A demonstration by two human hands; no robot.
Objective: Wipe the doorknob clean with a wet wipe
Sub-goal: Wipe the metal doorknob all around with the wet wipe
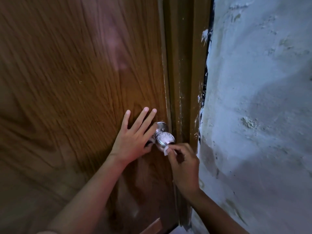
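Note:
A round silver doorknob with a patterned band sticks out of the brown wooden door near its right edge. My left hand lies flat against the door just left of the knob, fingers spread, index finger and thumb touching the knob's neck. Just below and to the right, my right hand pinches a small white wet wipe between fingertips and presses it on the knob's front lower face. Most of the wipe is hidden in the fingers.
The brown door frame runs vertically right of the knob. Beyond it stands a rough white plastered wall with chipped patches, close to my right forearm.

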